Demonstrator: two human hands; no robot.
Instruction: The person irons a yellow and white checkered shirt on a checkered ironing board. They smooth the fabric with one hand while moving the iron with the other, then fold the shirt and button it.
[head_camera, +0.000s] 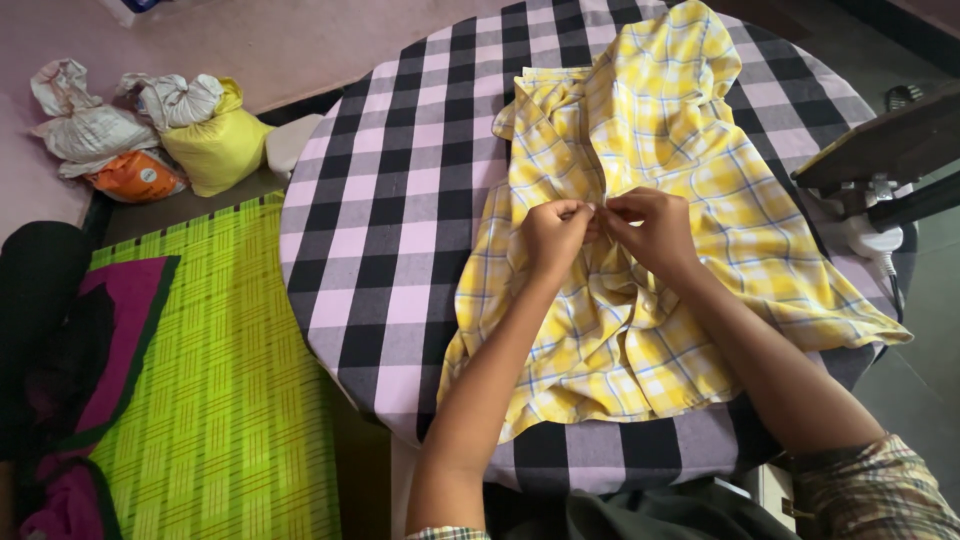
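Broadly spread across a round table (400, 230) draped in black, pink and white checked cloth: a yellow plaid cotton shirt (690, 200), collar away from the body, hem hanging toward the near edge. Crumpled and rumpled through the lower half, flatter near the collar. Fastening the front opening, by the look of it; partway down the placket. Left hand (556, 238) and right hand (650, 230) drawn close together at the shirt's middle, fingertips pinched narrow on the two front edges. Button itself too small to make out. Likely needed next: a steady pinch, and the edges kept aligned. Off to the left, a lime green woven mat (230, 400); beyond it, small tied cloth bundles (150, 125).
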